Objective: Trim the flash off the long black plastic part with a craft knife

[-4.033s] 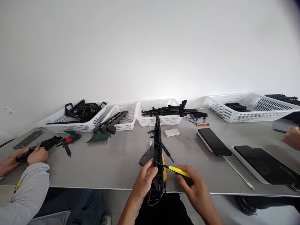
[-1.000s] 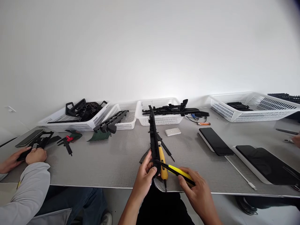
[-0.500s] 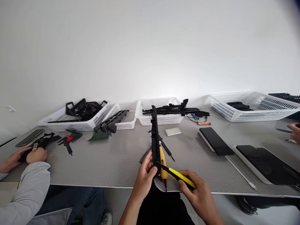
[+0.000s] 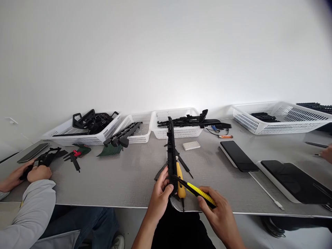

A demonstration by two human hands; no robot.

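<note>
My left hand [image 4: 161, 194] is closed round the near end of a long black plastic strip [image 4: 170, 150], which points away from me over the grey table [image 4: 124, 176]. My right hand [image 4: 217, 213] grips a yellow and black utility knife [image 4: 197, 193], its tip against the strip beside my left thumb. A second yellow-handled tool [image 4: 180, 182] lies on the table just right of the strip.
White baskets [image 4: 178, 132] with black parts line the back edge, another [image 4: 277, 121] at the right. Black tablets [image 4: 237, 156] lie on the right. A person in a grey sleeve [image 4: 31, 207] handles a black part at the left. Another person's hand [image 4: 327, 154] shows at the far right.
Since four seconds ago the strip has slid away from me, so my left hand now holds its near end. Over the last second my hands have hardly moved.
</note>
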